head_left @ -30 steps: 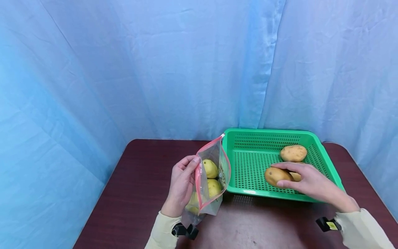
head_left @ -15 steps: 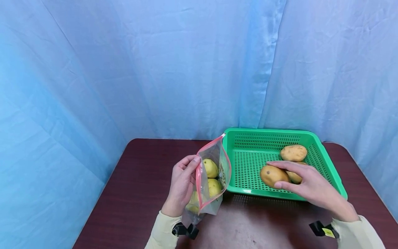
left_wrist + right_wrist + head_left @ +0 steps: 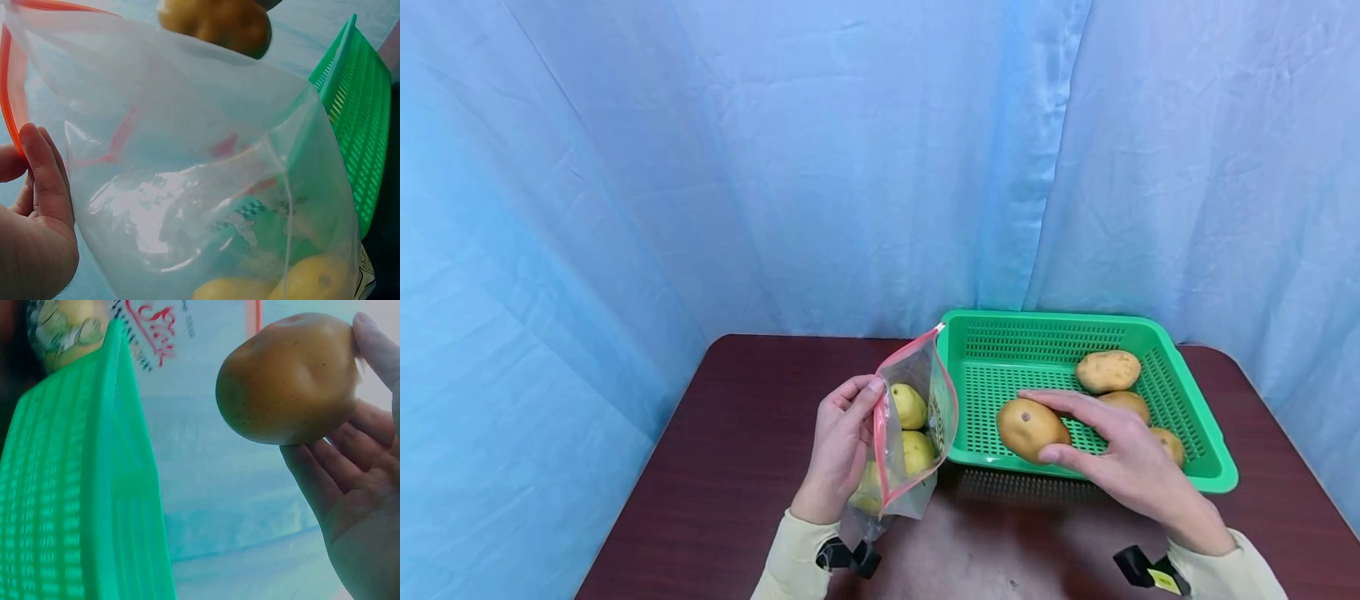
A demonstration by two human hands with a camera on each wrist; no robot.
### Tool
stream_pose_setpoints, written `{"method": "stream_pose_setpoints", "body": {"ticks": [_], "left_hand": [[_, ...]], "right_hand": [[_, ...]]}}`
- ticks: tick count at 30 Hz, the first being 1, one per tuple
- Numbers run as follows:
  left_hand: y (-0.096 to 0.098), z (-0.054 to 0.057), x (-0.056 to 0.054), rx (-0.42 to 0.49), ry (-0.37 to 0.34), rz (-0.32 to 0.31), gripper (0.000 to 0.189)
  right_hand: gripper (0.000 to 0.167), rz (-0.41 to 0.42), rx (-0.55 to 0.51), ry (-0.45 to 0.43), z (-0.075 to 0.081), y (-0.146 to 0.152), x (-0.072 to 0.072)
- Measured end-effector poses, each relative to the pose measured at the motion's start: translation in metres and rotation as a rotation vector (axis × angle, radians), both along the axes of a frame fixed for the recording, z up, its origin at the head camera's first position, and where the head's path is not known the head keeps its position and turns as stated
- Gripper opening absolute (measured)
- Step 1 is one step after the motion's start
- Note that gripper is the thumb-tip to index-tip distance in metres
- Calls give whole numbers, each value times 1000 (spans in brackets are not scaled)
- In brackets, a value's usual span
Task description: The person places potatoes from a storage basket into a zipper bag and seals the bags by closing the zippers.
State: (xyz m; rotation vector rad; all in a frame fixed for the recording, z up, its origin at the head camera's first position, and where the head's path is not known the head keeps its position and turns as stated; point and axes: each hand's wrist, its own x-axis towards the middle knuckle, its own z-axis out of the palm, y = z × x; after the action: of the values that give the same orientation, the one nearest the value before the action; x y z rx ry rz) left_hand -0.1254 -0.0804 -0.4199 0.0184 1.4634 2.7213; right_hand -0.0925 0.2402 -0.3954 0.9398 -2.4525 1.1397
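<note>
My left hand (image 3: 842,437) pinches the red-rimmed edge of a clear zip bag (image 3: 887,446), whose mouth gapes toward the basket. Inside the bag sit several yellowish round fruits or potatoes (image 3: 907,407), their kind not certain; two show low in the bag in the left wrist view (image 3: 312,278). Between thumb and fingers, my right hand (image 3: 1120,454) holds a brown potato (image 3: 1032,429) above the near side of the green basket (image 3: 1000,315). The right wrist view shows this potato (image 3: 287,381) whole, gripped at one end.
Several more potatoes (image 3: 1108,371) lie at the basket's right side, one partly hidden behind my right hand. The basket stands on a dark brown table (image 3: 737,442), its left edge close to the bag. Blue curtains (image 3: 850,167) hang behind the table.
My right hand has lifted the potato and carried it left toward the bag, uncovering other potatoes at the basket's right. The left hand and the bag have barely moved.
</note>
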Motion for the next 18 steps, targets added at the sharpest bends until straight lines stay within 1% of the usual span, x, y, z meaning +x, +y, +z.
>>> {"method": "stream_pose_setpoints", "body": {"ticks": [8,11,15,18], "left_hand": [[0,1,0,5,6,7,10],[0,1,0,1,7,9,11],[0,1,0,-5,6,5,11],[-1,1,-1,-13,7,4,9]], "right_hand": [[68,45,-120,-122,7,-24,2],[67,71,-176,-127,7,-33,0],[65,111,-258,-93,7,-45,-4],[62,126,-309,-100,9,-55,-6]]}}
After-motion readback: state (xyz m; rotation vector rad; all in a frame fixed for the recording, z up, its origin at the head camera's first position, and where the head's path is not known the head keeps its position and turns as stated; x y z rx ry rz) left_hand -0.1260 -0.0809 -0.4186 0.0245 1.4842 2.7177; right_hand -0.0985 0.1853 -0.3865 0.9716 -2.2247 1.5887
